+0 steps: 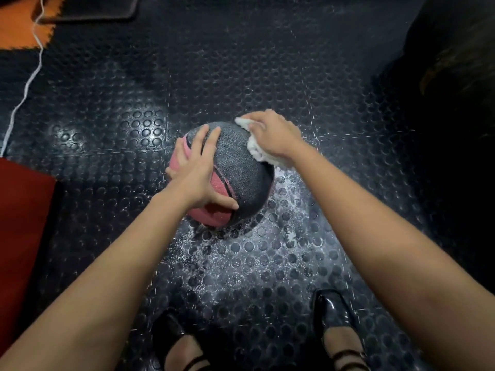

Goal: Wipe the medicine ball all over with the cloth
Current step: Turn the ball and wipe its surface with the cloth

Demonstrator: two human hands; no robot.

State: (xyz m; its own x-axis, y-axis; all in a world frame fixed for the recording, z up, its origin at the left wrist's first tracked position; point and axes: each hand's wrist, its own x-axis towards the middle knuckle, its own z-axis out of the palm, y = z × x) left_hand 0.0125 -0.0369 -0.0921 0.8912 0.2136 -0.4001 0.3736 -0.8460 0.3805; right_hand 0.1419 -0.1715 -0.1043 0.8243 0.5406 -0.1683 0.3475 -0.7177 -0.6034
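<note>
A black and pink medicine ball (238, 170) sits on the dark studded rubber floor at the middle of the view. My left hand (198, 167) lies spread on its left and top side, fingers straight, thumb low on the pink panel. My right hand (273, 133) grips a bunched white cloth (258, 151) and presses it against the ball's upper right side. The ball's far and under sides are hidden.
White powdery residue (267, 253) speckles the floor in front of and right of the ball. My two black shoes (337, 325) stand at the bottom edge. A red pad (21, 223) lies at the left, a white cord (26, 84) runs up the left, and a dark bulky shape (455, 76) fills the right.
</note>
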